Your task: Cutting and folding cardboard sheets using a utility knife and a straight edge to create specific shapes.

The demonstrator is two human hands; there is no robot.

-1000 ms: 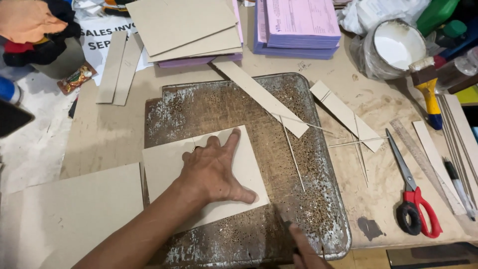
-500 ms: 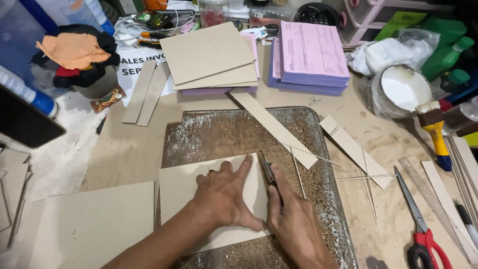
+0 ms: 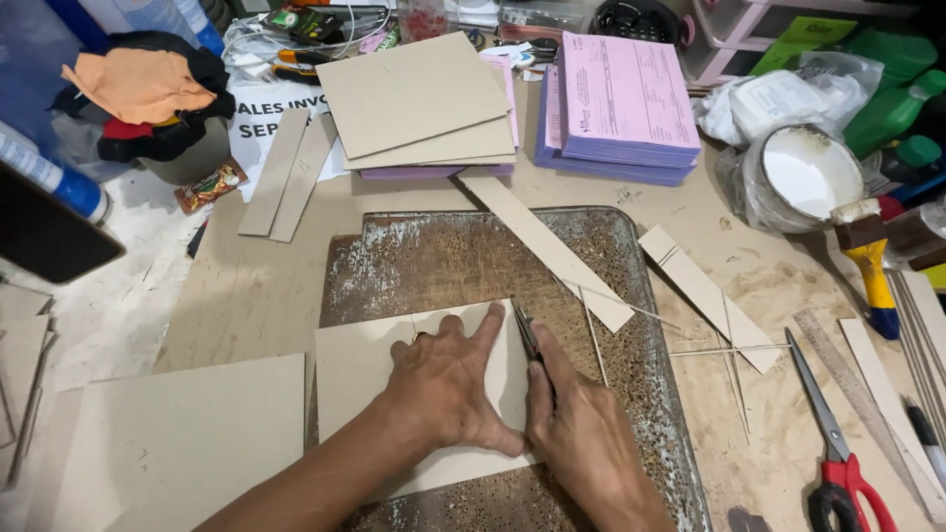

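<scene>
While the left hand (image 3: pixel 448 384) lies flat with fingers spread on a sheet of grey cardboard (image 3: pixel 419 394), pressing it down, the right hand (image 3: pixel 581 433) sits just beside it at about 3 o'clock, curled around a dark craft knife (image 3: pixel 527 335); the blade end points toward 12 o'clock and runs along the right edge of the sheet, touching the left index fingertip's side of the board. The cardboard rests on a worn, speckled metal cutting plate (image 3: pixel 591 256); most of the sheet spreads out from under the left palm toward 9 o'clock, with its near edge tucked under both wrists. A long cardboard strip (image 3: pixel 547 251) lies diagonally on the plate at 1 o'clock from the hands; thin slivers of offcut (image 3: pixel 591 335) lie just right of the knife. A second strip (image 3: pixel 705 296) lies off the plate at 2 o'clock. Red-handled scissors (image 3: pixel 838 453) and a clear ruler (image 3: pixel 867 404) lie well apart at 3 o'clock. At 12 o'clock sit a stack of cardboard sheets (image 3: pixel 414 94) and a pile of purple pads (image 3: pixel 621 108); at 2 o'clock stands a tub of white glue (image 3: pixel 808 172) with a yellow-handled brush (image 3: pixel 872 266) beside it. A large cardboard sheet (image 3: pixel 182 438) lies at 9 o'clock.
</scene>
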